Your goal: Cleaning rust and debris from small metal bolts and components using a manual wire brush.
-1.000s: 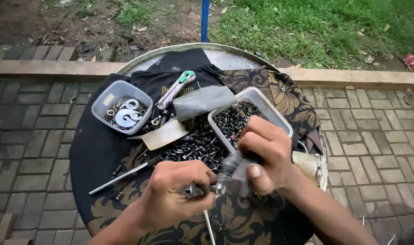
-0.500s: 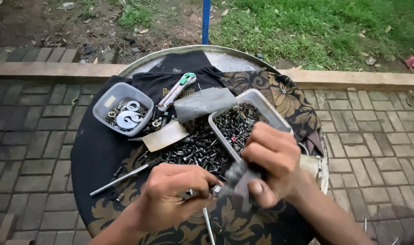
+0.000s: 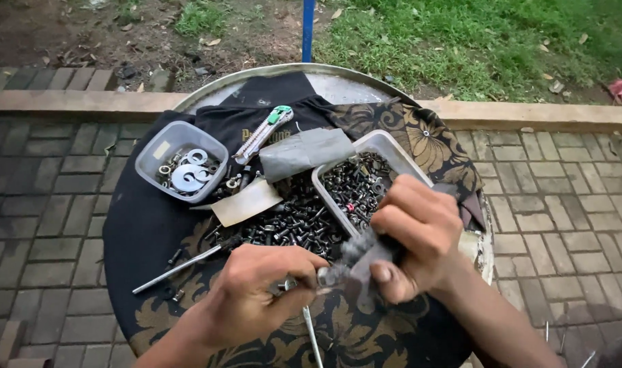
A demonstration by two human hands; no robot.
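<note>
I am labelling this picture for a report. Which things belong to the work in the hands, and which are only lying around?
In the work:
- left hand, gripping a small metal part
- right hand, pressing a grey rag on that part

Lying about:
- tub of washers
- utility knife
- tray of dark bolts
- loose bolt pile
- long metal rod
- folded grey cloth

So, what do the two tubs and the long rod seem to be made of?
Small tub holding washers: clear, slightly cloudy plastic, since its contents show through the wall. Larger tub holding screws: pale translucent plastic, likely the same kind. Long rod: probably steel, grey with a dull metallic shine.
</note>
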